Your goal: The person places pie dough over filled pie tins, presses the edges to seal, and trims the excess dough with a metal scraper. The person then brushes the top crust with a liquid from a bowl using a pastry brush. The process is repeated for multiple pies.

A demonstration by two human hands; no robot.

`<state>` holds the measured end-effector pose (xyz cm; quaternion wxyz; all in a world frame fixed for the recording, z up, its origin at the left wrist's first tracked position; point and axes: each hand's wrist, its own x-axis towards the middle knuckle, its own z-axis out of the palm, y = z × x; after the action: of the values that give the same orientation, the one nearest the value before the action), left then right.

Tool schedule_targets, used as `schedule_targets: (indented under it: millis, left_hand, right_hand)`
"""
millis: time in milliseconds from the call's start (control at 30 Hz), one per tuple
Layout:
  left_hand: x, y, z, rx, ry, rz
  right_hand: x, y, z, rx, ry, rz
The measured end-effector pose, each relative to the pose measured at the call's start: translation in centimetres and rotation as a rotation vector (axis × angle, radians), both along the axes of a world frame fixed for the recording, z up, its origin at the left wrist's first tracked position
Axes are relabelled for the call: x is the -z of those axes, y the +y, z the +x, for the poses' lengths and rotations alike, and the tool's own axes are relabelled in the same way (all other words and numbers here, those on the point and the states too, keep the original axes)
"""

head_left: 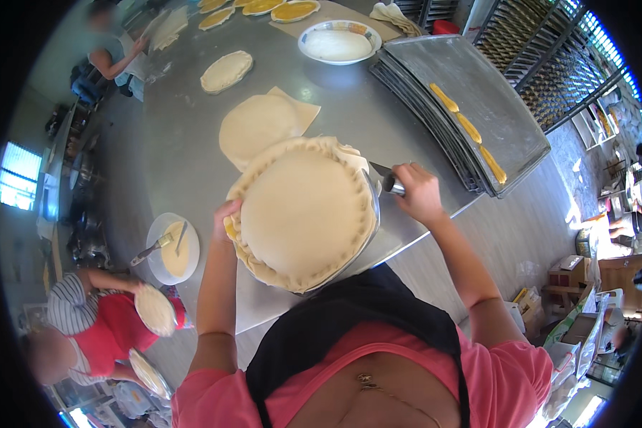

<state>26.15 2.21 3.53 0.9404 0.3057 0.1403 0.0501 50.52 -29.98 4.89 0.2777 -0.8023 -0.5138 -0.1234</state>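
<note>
- The step in hand appears to be trimming dough at the edge of a covered pie (303,214), held tipped near the worktop's (185,139) front edge; its crimped rim carries a loose dough flap (354,158) at the far right.
- The left hand's (225,213) grip clasps the pie's left rim; the fingers beneath are hidden.
- The right hand's (419,191) grip is clenched round a metal-handled knife (393,185), just beside the pie's right rim; I cannot tell whether the blade touches it.
- The next move probably calls for steadying the pie and running the blade closely along the rim, sparing the crimps.
- The metal worktop carries a rolled dough sheet (257,128) behind the pie, a bowl (195,251) with a brush (154,251) near the front left corner, and a patterned bowl (339,44) toward the far edge.
- Stacked trays (510,93) stand along the right side, the top 1 bearing 3 yellow strips (469,128).
- Past the left edge, a co-worker (114,321) holds 2 pale pies (155,311).
</note>
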Motion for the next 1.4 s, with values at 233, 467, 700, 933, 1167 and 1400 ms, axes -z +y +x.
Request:
schedule_targets:
  millis: [233,467,700,933,1167,1400]
  left_hand:
    - [0.0,1.0,0.8,0.049,-0.064,-0.005]
    - [0.3,0.5,2.5,0.030,0.007,-0.098]
    - [1.2,-10.3,0.5,-0.460,-0.421,0.095]
    - [-0.4,-11.9,0.3,-0.681,-0.259,0.236]
    - [-2.7,-10.8,-2.9,-0.975,-0.164,0.267]
    - [-3.9,-12.5,-6.4,-1.148,-0.056,0.322]
  right_hand:
    - [2.4,1.7,-1.1,-0.056,0.463,0.027]
    - [-1.7,6.8,-9.9,-0.170,2.010,0.795]
    - [-3.0,9.5,-9.6,-0.104,1.876,0.964]
    - [-2.4,9.7,-8.8,-0.246,1.844,0.634]
    - [3.2,0.0,-1.2,0.157,-0.155,-0.415]
    - [3.5,1.7,1.4,0.103,-0.004,-0.634]
